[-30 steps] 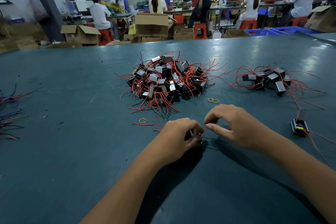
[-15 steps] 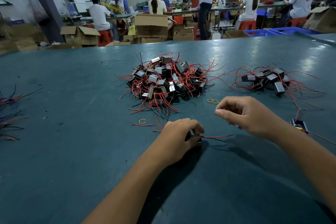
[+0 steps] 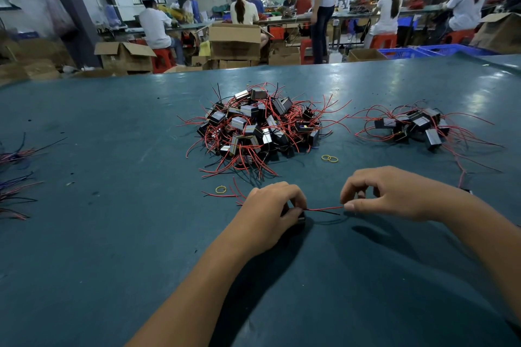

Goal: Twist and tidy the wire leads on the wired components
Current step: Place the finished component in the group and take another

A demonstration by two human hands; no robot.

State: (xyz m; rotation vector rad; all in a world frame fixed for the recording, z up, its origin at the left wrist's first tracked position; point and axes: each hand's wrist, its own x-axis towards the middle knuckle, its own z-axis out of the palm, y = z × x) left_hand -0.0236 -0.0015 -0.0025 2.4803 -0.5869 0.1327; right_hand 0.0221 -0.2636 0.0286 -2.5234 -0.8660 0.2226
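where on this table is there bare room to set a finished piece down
Bare green tabletop lies left of the left hand, up to the loose wires at the left edge, and along the near edge between the forearms. It is crowded ahead: the big heap of black red-wired components, the smaller heap, and yellow rubber bands.

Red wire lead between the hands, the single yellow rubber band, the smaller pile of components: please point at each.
red wire lead [image 3: 324, 209], head view, mid-length.
single yellow rubber band [image 3: 220, 189], head view, its ring.
smaller pile [image 3: 414, 127], head view, centre.

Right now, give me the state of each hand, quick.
Left hand: closed on a black component, mostly hidden under the fingers.
Right hand: pinching the tip of the red lead between thumb and forefinger.
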